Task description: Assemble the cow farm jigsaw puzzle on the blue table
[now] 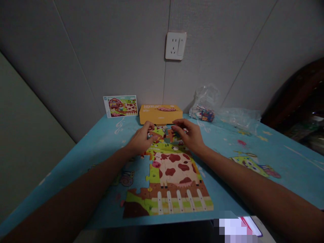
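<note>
Curling over flat multicoloured jigsaw pieces (160, 132) mid-frame, left hand (141, 138) and right hand (191, 133), grips unclear, partly assembled cow-printed puzzle (177, 168) lower centre

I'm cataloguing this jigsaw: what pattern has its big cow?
The cow has reddish-brown patches on cream; head view shows it best.

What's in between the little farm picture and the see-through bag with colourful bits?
In the head view, the yellow box sits between the farm picture and the see-through bag.
</note>
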Motion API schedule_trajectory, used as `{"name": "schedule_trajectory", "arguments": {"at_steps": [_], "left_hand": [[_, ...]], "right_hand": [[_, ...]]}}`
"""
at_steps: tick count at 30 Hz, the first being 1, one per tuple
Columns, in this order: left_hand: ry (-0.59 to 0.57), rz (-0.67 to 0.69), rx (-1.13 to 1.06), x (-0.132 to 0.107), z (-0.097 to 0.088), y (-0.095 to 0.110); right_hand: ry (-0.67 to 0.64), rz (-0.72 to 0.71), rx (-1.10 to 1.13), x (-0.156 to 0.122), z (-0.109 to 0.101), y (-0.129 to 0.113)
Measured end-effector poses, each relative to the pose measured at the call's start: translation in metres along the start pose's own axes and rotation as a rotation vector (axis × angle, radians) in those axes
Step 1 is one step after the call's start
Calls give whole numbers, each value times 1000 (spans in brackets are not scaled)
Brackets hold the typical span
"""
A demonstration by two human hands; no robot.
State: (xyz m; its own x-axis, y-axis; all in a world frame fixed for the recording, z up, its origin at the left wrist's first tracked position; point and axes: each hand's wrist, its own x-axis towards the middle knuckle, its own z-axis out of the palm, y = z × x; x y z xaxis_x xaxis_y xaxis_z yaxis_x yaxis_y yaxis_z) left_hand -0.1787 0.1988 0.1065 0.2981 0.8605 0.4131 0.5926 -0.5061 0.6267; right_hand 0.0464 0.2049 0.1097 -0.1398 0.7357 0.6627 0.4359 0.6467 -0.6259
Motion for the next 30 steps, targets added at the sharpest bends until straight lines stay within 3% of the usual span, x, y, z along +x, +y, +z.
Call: {"name": "schedule_trajectory", "arguments": {"at_steps": [5, 9, 11, 14, 17, 19, 21, 25, 30], "left_hand": [[-11, 45, -13, 2, -3, 0], [-87, 102, 32, 1, -3, -1], [-93, 101, 25, 1, -2, -3], [-36, 59, -51, 2, 1, -6], [74, -19, -296, 4, 4, -9], [79, -74, -500, 5, 5, -9], [37, -101, -616, 6, 6, -7], [-53, -71, -568, 6, 6, -4], [-59, -67, -391, 5, 6, -2]], "right_hand": [[-233, -55, -90, -1, 1, -1], [-507, -218, -117, -3, 1, -2], [-553, -274, -102, -4, 1, -3], [-479, -202, -88, -5, 2, -3], [-325, -49, -24, -5, 3, 0], [-278, 16, 30, -6, 4, 3], [-315, 52, 52, -6, 5, 5], [-390, 75, 80, -7, 7, 4], [-278, 49, 104, -4, 6, 1]]}}
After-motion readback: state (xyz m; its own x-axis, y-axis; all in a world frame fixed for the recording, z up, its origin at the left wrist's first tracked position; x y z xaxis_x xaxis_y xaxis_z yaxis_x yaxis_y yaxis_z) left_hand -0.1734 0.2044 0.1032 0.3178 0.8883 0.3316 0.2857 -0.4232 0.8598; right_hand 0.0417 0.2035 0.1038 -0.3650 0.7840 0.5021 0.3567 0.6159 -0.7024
